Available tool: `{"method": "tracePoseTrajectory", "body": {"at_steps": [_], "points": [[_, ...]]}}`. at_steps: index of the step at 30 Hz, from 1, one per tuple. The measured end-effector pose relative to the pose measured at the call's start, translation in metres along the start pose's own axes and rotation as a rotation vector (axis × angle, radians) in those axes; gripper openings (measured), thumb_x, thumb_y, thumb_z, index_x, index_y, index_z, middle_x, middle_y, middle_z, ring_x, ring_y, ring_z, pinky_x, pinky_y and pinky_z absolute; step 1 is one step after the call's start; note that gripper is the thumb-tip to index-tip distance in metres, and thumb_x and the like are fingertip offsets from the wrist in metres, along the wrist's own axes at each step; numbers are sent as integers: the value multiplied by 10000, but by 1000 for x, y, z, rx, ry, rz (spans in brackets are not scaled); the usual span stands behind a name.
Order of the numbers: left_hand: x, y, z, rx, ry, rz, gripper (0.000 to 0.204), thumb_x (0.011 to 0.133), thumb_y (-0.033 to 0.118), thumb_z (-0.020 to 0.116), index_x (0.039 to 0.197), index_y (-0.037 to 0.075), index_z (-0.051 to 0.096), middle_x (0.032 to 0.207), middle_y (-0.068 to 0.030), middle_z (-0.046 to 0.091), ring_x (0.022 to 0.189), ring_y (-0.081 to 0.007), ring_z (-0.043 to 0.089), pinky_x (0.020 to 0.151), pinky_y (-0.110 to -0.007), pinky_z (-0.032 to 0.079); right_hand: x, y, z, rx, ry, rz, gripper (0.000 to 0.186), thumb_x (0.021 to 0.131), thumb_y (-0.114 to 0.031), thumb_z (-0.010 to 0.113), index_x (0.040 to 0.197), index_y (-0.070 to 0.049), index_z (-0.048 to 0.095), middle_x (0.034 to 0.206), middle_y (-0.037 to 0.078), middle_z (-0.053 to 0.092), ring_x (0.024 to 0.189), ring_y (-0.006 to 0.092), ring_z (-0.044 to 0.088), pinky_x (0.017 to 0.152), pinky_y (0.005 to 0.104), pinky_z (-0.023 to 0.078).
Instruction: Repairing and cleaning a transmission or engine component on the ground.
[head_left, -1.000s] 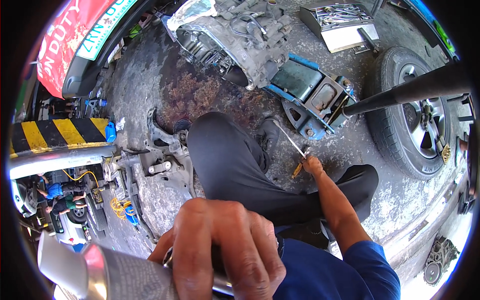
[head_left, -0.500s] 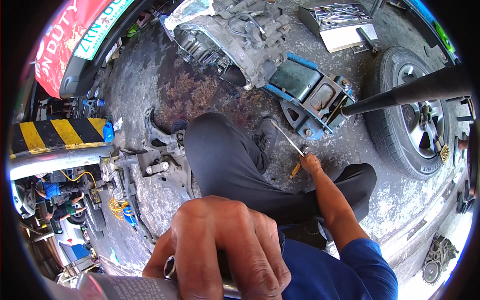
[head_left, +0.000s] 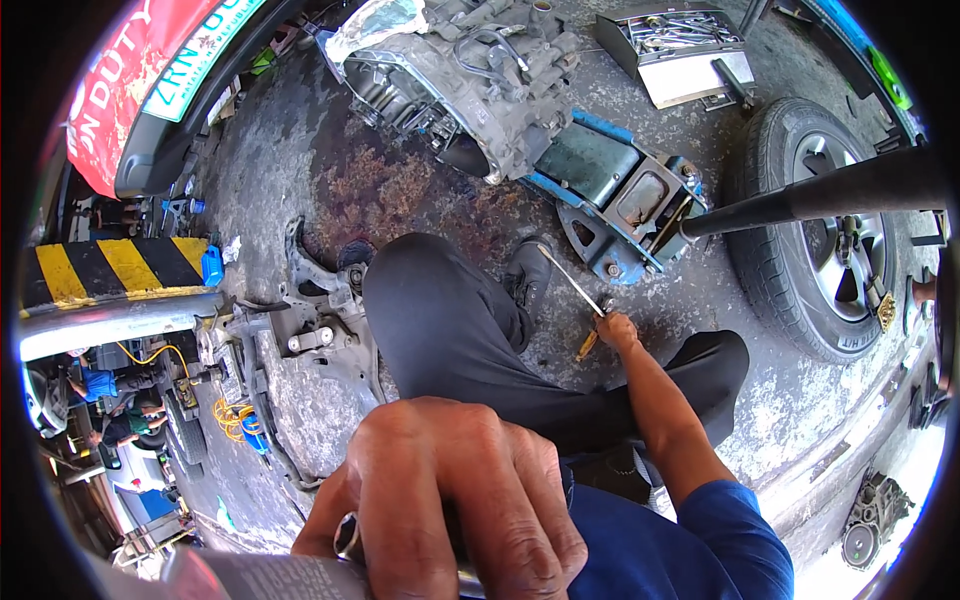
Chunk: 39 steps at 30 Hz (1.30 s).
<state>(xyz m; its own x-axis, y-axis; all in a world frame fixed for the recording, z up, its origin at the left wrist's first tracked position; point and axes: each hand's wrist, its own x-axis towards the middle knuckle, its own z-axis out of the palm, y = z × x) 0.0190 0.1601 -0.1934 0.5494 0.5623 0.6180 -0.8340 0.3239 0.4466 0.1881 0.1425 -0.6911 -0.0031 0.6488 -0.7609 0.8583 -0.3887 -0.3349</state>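
Very large at the bottom of the view, my left hand [head_left: 450, 490] is curled with its fingers bent down. Shiny metal edges show between the fingers, but the rest of what it grips is hidden. A blurred grey printed surface [head_left: 270, 575] lies beside it at the lower edge. Low over the floor, my right hand [head_left: 617, 331] is closed around a long thin metal rod [head_left: 575, 278], whose far end reaches my dark shoe [head_left: 528, 275]. An orange handle [head_left: 587, 346] sticks out by that hand; whether it belongs to the rod, I cannot tell.
A gearbox [head_left: 470, 90] stands ahead, beside a blue floor jack [head_left: 590, 165] with a long black handle [head_left: 820, 187]. Right lies a wheel [head_left: 775, 240]; behind is a toolbox [head_left: 690, 80]. A metal subframe [head_left: 320, 335] sits left, near a yellow-black striped barrier [head_left: 120, 270]. People are far left.
The whole view has shifted slightly. Both hands keep their grips, and nothing else has visibly moved.
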Motion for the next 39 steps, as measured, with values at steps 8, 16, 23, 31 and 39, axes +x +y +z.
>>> {"method": "tracePoseTrajectory", "body": {"at_steps": [8,16,23,31,39], "points": [[-21,35,-51,188,-28,-50,65,930,136,654,935,73,641,849,-155,729,689,-248,622,541,-327,525,-4,-10,-11,-59,-10,120,553,932,-512,547,1202,-44,662,1229,195,651,1181,331,613,990,425,483],[-36,66,-105,278,259,130,395,910,329,617,1214,91,533,965,-114,586,830,-219,459,616,-353,416,-7,-14,-16,-22,52,179,400,866,-364,624,1162,-103,691,1186,137,685,1121,302,652,947,391,516],[-45,40,-133,535,487,-6,493,860,320,649,1249,95,446,982,-105,502,855,-223,422,637,-366,451,-3,9,-11,52,15,59,324,769,-342,684,978,-101,741,992,117,735,924,287,717,782,403,569],[-16,-6,-132,817,297,-253,405,775,304,748,951,73,466,768,-135,573,679,-216,513,673,-347,455,10,31,-37,62,-45,-298,277,757,-284,717,1014,-183,744,939,94,730,863,313,700,721,442,558],[0,-40,-119,949,8,-753,242,719,111,758,856,-1,592,800,-160,657,744,-221,641,707,-342,510,-48,69,-119,252,-182,-530,375,794,-184,765,1148,-117,660,901,111,713,846,277,667,720,427,505]]}}
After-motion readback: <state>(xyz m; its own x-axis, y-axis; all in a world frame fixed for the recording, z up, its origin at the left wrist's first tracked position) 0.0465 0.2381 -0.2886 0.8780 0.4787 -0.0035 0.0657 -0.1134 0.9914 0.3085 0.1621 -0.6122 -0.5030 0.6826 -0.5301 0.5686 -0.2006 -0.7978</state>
